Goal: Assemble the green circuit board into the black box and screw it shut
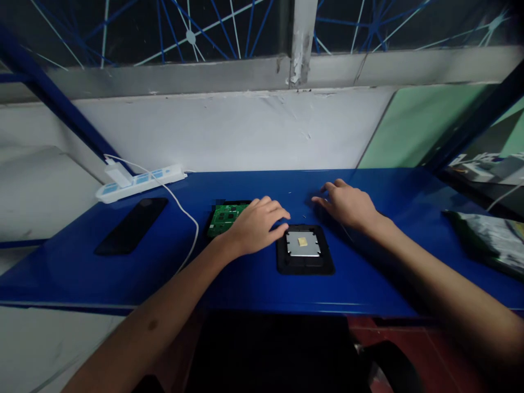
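My left hand [260, 222] hovers over or rests at the left edge of a black square housing [305, 267], its thumb held apart from the fingers. In that housing sits a silvery metal plate [292, 248] with a small yellowish pad [302, 242] on it. A green circuit board [225, 217] in a dark frame lies left of my left hand, which partly hides it. To the right of the housing, my right hand [347, 204] is low over the table with fingers loosely bent and apart. No object shows in either hand. Tiny pieces, perhaps screws [304, 216], lie between the hands.
On the blue table [262, 289], a black phone-like slab [131, 226] lies at the left. Behind it stands a white power strip [143, 183] with a charger [118, 173]; its white cable [190, 218] runs toward my left forearm. A silvery bag [491, 234] lies at the right.
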The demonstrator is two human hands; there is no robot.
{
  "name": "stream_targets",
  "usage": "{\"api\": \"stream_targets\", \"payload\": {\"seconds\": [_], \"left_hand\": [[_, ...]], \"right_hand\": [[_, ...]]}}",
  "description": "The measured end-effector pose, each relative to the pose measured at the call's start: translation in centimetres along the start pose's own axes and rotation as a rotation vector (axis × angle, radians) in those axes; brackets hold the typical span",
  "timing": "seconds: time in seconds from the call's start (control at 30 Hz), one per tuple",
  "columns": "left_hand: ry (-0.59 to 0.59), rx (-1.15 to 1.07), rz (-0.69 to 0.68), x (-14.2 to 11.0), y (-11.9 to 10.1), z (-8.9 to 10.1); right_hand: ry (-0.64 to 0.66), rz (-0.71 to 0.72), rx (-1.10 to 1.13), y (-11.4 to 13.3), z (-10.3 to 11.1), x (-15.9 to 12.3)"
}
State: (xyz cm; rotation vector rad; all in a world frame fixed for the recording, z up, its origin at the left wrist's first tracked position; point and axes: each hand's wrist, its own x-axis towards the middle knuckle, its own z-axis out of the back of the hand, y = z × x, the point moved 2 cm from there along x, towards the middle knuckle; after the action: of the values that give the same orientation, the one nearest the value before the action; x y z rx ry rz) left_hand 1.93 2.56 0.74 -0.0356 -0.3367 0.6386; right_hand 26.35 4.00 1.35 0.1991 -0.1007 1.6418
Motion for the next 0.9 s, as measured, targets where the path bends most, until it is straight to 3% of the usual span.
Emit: {"api": "stream_targets", "payload": {"seconds": [0.07, 0.17, 0.27, 0.57, 0.9], "left_hand": [[0.014, -0.033, -0.032, -0.4, -0.9, 0.0], [0.038, -0.079, -0.064, -0.8, -1.7, 0.0], [0.064, -0.121, -0.075, -0.9, -1.8, 0.0], [0.128, -0.076, -0.106, -1.1, -2.2, 0.1], [0.133, -0.076, -0.101, -1.0, -2.2, -0.4]], "right_hand": [[-0.063, 0.151, 0.127, 0.5, 1.1, -0.8], [0.025, 0.425, 0.498, 1.2, 2.1, -2.6], [0.103, 0.516, 0.529, 1.7, 2.1, -4.3], [0.189, 0.606, 0.306, 2.6, 0.9, -5.2], [0.195, 0.600, 0.435, 2.8, 0.6, -5.1]]}}
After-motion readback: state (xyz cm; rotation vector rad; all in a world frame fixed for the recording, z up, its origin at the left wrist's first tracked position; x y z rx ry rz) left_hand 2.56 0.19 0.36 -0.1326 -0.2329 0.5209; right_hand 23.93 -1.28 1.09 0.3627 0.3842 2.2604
